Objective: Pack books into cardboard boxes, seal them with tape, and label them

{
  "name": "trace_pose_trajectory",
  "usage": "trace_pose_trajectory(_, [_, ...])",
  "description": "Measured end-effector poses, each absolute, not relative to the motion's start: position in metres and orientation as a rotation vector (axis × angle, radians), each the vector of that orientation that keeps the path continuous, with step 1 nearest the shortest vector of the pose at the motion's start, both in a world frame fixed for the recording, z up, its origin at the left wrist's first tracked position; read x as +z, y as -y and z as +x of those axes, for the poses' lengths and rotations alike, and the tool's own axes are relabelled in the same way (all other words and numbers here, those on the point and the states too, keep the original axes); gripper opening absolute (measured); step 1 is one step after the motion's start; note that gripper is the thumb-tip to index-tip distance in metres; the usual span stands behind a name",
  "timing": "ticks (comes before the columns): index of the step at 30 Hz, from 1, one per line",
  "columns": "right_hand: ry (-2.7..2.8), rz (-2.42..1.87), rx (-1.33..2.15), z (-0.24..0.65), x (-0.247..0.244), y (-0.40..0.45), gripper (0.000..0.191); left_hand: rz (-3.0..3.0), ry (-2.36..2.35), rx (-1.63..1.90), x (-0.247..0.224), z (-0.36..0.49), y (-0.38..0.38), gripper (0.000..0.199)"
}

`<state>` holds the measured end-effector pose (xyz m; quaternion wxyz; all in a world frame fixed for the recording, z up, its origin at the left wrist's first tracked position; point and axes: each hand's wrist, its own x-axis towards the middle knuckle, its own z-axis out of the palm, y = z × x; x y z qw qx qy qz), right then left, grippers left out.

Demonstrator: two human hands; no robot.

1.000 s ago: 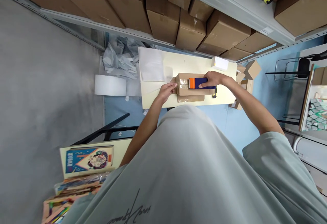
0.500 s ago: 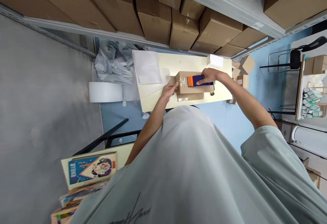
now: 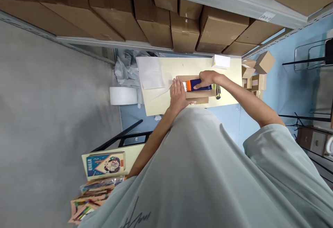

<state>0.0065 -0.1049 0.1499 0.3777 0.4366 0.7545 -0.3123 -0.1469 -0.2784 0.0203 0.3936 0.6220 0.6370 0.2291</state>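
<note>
On the cream table, a brown cardboard box (image 3: 197,94) lies lengthwise in front of me. My right hand (image 3: 207,78) grips a narrow dark blue and orange box (image 3: 192,85) from above, thumb on its near side. This narrow box lies along the cardboard box, and a white printed part shows at its left end. Whether it is inside or on top, I cannot tell. My left hand (image 3: 178,95) rests flat over the cardboard box's left end, fingers stretched away from me and thumb out to the right. A black and yellow utility knife (image 3: 218,91) lies just right of the cardboard box.
A small white box (image 3: 221,61) stands at the table's back right. White sheets (image 3: 150,72) lie on the left of the table (image 3: 153,106). Beyond the table runs a shelf of cardboard boxes (image 3: 185,32). A white roll (image 3: 123,95) stands left; books (image 3: 105,164) lie lower left.
My left hand has gone from holding the cardboard box's left edge to lying flat over that end. My right hand and the narrow box have shifted slightly left. The utility knife shows more fully.
</note>
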Motion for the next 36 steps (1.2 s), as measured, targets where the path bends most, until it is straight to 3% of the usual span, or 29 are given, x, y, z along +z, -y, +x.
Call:
trace_pose_trajectory(3, [-1.982,1.049,-0.846,0.01,0.149,0.102,0.077,1.636,-1.685,0.464,0.022,-0.142,0.271,0.144])
trace_pose_trajectory(9, [-2.021,0.95,-1.027,0.019,0.15,0.093,0.079,1.605,-1.811,0.297,0.024,-0.135,0.261,0.117])
trace_pose_trajectory(13, [-2.043,0.909,-1.082,0.041,0.15,0.085,0.078,1.577,-1.873,0.206,0.026,-0.128,0.257,0.11])
trace_pose_trajectory(22, [-2.001,0.959,-1.079,0.17,0.148,0.048,0.062,1.599,-1.945,-0.054,0.029,-0.121,0.253,0.111])
trace_pose_trajectory(27, [-1.862,1.012,-1.138,0.233,0.152,0.038,0.056,1.631,-1.94,-0.137,0.034,-0.119,0.251,0.124])
trace_pose_trajectory(36, [-1.818,1.04,-1.203,0.257,0.119,0.046,0.052,1.632,-1.962,-0.212,0.034,-0.116,0.248,0.143])
